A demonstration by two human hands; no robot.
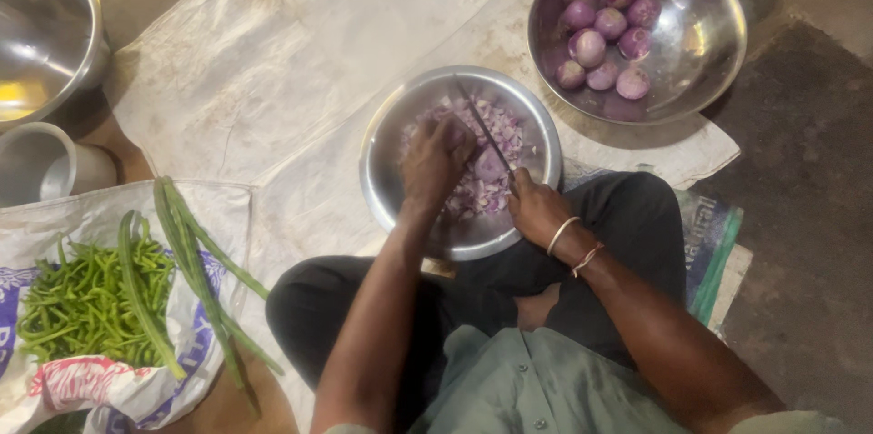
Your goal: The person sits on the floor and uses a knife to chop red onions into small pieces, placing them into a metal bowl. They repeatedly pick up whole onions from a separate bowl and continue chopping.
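Left hand point(436, 157) sits curled, fingertips down on an onion piece point(491, 164) inside the steel plate point(382, 170) on your lap side. Right hand point(536, 207) is closed around the handle of a knife point(482, 129). Blade runs long from your right hand up and left, across the plate, its tip near the far rim. The onion piece lies just right of your left fingers, touching the blade; both hands are about equally near it. Chopped onion point(473, 193) is heaped under and around.

Bowl point(709, 43) up right holds about 8 peeled onions point(605, 43), well apart from the plate.

Sack point(55, 379) at left: white, with blue and red print, flat on the floor, carrying green beans point(73, 307) and long drumsticks point(195, 270).
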